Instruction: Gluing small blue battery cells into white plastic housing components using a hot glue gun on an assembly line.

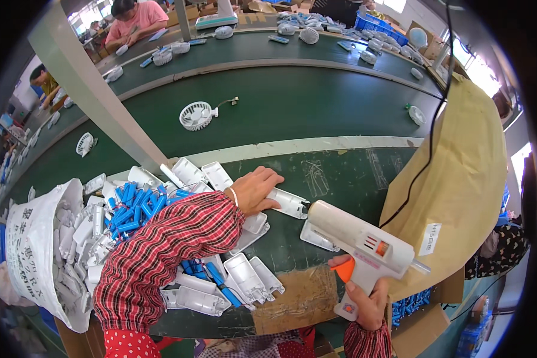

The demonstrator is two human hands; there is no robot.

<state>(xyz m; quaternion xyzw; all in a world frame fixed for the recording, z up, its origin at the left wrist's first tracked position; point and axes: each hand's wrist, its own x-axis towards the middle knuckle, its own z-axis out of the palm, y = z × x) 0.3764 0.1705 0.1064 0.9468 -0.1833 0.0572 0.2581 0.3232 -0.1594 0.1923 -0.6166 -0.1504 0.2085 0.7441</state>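
My left hand (253,190) presses down on a white plastic handle shell (287,203) lying on the green work surface. My right hand (367,301) grips a white hot-glue gun (364,241) with an orange trigger; its nozzle touches the end of that shell. A black cord (435,128) runs up from the gun. Under my left forearm, in a red plaid sleeve, lie several more white shells (250,277) and blue cylindrical cells (131,209).
A white sack (33,238) full of white shells stands at the left. A brown cardboard sheet (465,179) rises at the right. A small white fan (197,115) lies on the green conveyor belt beyond. Other people work at far tables.
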